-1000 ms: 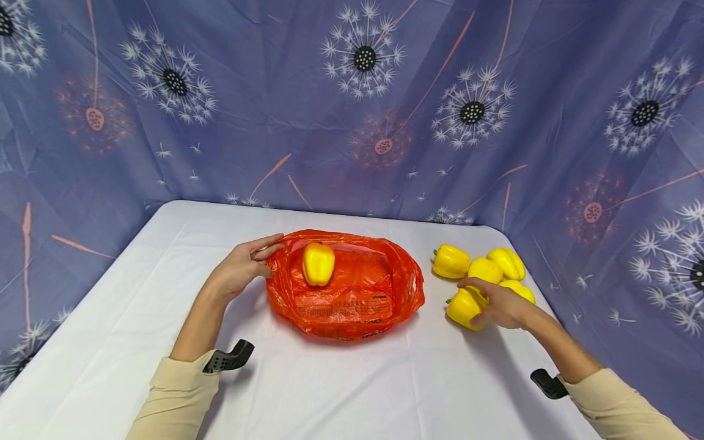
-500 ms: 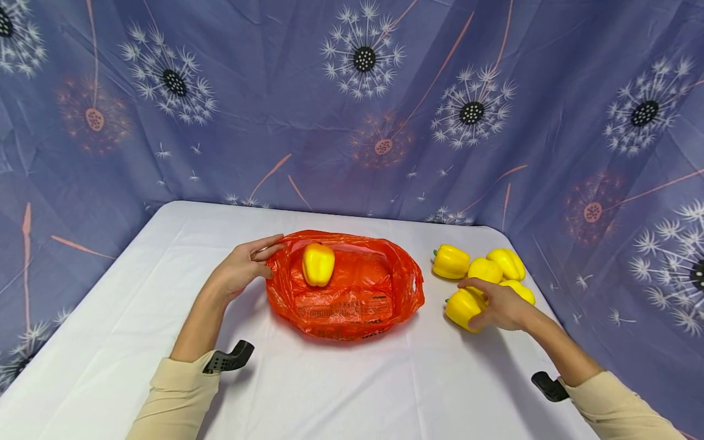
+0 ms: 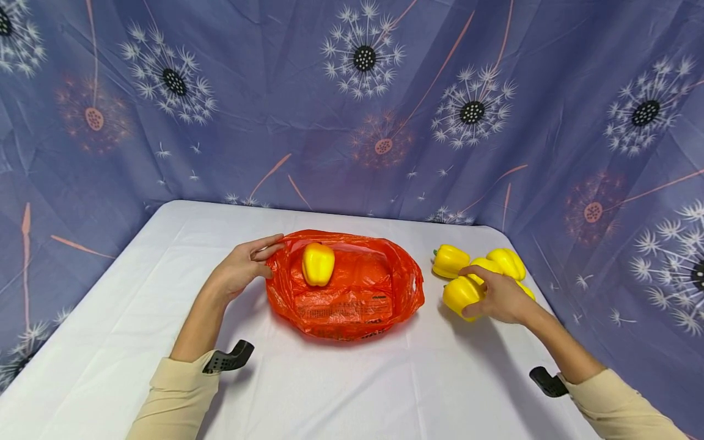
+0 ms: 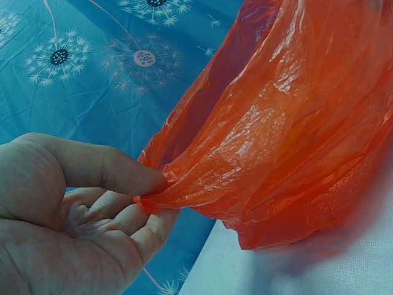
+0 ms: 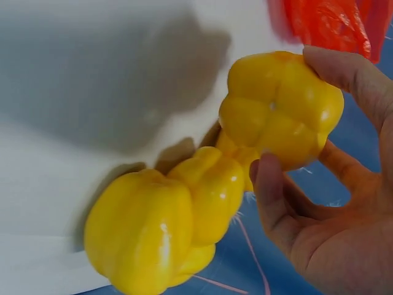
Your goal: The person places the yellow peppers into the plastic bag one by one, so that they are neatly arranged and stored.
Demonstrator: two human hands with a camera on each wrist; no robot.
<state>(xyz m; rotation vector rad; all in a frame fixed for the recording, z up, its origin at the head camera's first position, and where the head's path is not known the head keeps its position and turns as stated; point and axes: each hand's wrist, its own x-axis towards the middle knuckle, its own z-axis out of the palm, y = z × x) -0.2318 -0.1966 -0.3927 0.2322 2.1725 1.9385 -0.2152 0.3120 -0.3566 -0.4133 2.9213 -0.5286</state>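
1. The left hand (image 3: 236, 269) pinches the red bag (image 3: 343, 299) at its ten o'clock side.
2. The right hand (image 3: 504, 297) grips a yellow pepper (image 3: 459, 296), three o'clock from the bag.
3. Another pepper (image 3: 318, 265) sits inside the bag, towards ten o'clock.
4. More peppers (image 3: 451, 261) lie on the white table (image 3: 341, 391), between eleven and three o'clock from the held one.

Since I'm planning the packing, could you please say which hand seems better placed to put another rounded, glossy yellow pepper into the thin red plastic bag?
Probably the right hand: it grips a yellow pepper, while the left hand pinches the red bag at its edge farthest from the other peppers.
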